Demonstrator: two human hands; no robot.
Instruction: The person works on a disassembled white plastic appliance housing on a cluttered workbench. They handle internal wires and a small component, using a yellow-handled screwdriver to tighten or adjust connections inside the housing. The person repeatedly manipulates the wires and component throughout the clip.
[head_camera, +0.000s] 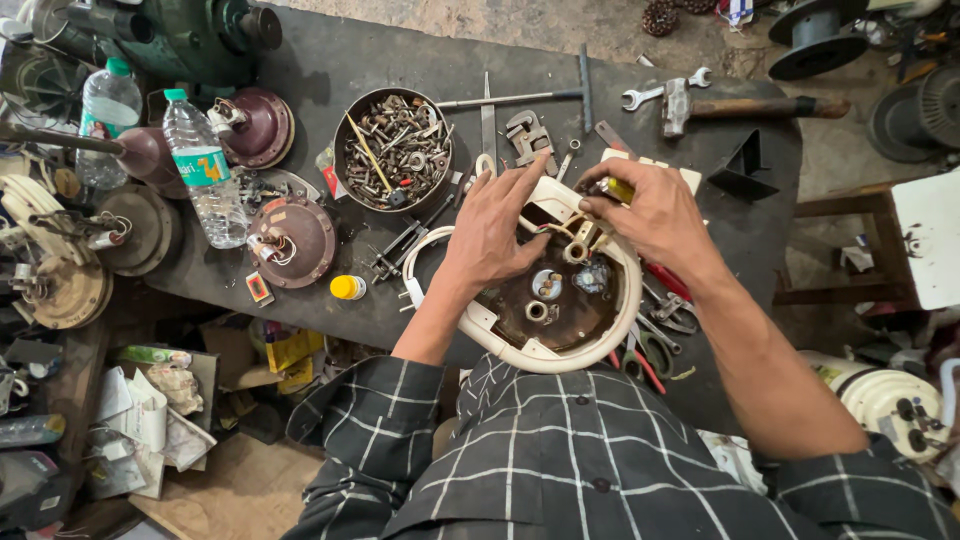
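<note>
A round cream-coloured motor housing (545, 352) lies open on the dark workbench (330, 70), showing a brown inner plate with bearings and wires. My left hand (495, 225) rests on its left rim, fingers spread and pressing down on the housing. My right hand (645, 205) is above the upper right rim, its fingers pinching a small yellow-handled tool (618, 189) beside the wires at the housing's top.
A round tin of bolts and nuts (393, 148) stands left of the hands. A T-handle wrench (540, 95), hammer (740, 105), spanner, pliers (655, 345), two water bottles (205, 165), brown motor covers (292, 240) and a yellow cap also lie about. Cluttered shelves are at left.
</note>
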